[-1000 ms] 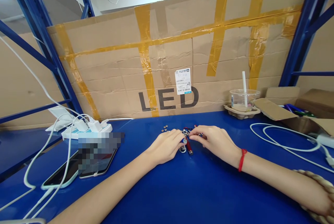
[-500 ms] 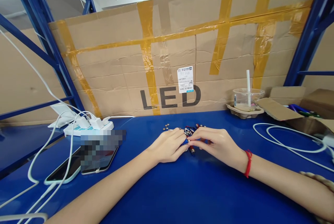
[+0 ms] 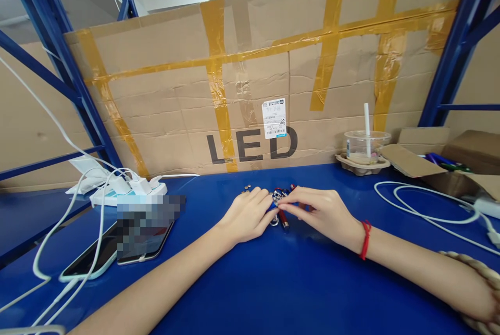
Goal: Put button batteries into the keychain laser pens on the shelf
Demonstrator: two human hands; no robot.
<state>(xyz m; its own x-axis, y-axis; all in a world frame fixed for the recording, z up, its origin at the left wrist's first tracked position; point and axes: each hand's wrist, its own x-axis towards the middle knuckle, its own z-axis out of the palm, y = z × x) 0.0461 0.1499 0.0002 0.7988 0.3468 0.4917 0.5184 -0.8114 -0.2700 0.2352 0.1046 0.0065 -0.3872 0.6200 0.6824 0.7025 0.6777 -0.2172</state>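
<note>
Blue and small, a tube-like object [image 3: 272, 206] is being clasped in the curled grip of the left hand [image 3: 249, 215]; at its end, the fingertips of the right hand [image 3: 324, 212] are being held together, anything pinched being indiscernible. Between both, a slim red cylinder [image 3: 284, 219] is being partly covered.

Blue piece [image 3: 272, 206], mostly covered, held in left hand [image 3: 250, 215]; red cylinder [image 3: 283, 219] lying slanted just beside.

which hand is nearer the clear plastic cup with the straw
Right. The right grip is in front and left of the clear plastic cup; the left grip is farther left.
</note>
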